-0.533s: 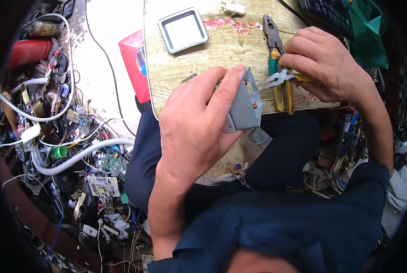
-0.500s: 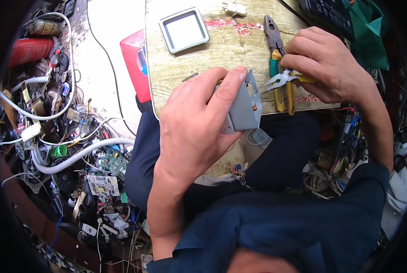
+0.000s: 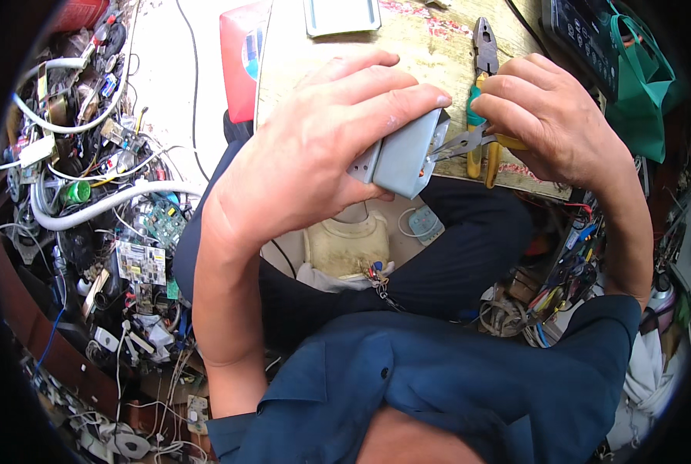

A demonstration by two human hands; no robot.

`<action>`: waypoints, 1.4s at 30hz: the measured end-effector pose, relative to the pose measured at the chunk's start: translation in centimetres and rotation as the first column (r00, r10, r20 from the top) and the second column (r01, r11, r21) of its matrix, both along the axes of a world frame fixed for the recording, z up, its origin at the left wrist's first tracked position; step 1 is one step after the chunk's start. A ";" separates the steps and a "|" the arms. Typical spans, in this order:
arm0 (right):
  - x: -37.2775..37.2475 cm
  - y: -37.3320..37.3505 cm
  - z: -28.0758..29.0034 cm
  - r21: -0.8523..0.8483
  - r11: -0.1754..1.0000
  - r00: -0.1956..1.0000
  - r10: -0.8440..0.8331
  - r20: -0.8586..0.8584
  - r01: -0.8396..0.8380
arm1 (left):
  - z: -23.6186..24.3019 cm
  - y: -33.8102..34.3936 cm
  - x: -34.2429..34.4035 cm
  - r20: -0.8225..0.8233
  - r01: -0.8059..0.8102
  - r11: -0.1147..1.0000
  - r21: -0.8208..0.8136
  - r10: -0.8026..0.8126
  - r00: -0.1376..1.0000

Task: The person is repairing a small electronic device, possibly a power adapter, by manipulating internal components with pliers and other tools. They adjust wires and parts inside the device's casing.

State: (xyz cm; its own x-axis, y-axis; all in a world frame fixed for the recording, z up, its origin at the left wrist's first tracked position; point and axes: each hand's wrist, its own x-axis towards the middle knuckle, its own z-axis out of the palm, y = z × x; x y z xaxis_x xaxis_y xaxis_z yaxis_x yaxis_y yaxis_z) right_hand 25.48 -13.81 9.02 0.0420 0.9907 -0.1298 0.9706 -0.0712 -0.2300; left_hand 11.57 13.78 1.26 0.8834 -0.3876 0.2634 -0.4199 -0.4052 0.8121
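My left hand (image 3: 322, 135) grips a grey metal housing (image 3: 403, 158) over the front edge of the wooden tabletop (image 3: 291, 85), fingers wrapped across its upper end. In my right hand (image 3: 546, 120) are needle-nose pliers (image 3: 465, 144) with yellow handles, their jaws reaching the open right side of the housing beside a small copper-coloured part (image 3: 423, 172). How far the tips go inside, I cannot tell. Combination pliers (image 3: 485, 50) with yellow and green handles lie on the wood just beyond, partly behind my right hand.
A square grey-rimmed panel (image 3: 342, 31), red package (image 3: 237, 69), black keypad device (image 3: 577, 46) and green bag (image 3: 635, 116) surround the work spot. Dense electronic scrap (image 3: 140, 263) and cables fill both sides. A worn cream pad (image 3: 345, 240) and small socket block (image 3: 425, 223) sit between my legs.
The view has shifted, with tabletop items higher in frame. The pliers' jaws have moved in against the housing's open side, and my left hand has tilted with the housing.
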 end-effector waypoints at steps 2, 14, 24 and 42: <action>0.1 -0.3 -0.2 -0.048 0.999 0.999 -0.004 -0.043 0.002 | -0.2 0.3 -0.2 -0.011 0.019 1.000 0.005 -0.019 1.000; -1.0 -0.1 -1.4 -0.005 0.999 0.997 -0.041 -0.067 0.041 | 0.3 0.8 0.8 -0.065 0.127 0.991 -0.032 -0.129 0.990; -1.3 0.4 -1.7 0.000 1.000 0.998 0.005 -0.066 -0.005 | -0.6 1.1 0.1 -0.085 0.135 0.991 -0.027 -0.136 0.987; -1.3 0.9 -1.1 -0.063 0.990 0.991 0.127 0.035 -0.125 | -1.0 1.1 0.2 0.049 0.109 0.993 -0.055 -0.106 0.993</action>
State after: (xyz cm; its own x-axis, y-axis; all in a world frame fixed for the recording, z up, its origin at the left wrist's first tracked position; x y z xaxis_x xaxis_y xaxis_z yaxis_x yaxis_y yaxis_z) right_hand 24.23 -12.89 7.95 -0.0766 0.9788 -0.1902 0.9809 0.0398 -0.1906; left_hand 11.82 14.86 0.28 0.8240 -0.4628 0.3270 -0.4955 -0.3086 0.8119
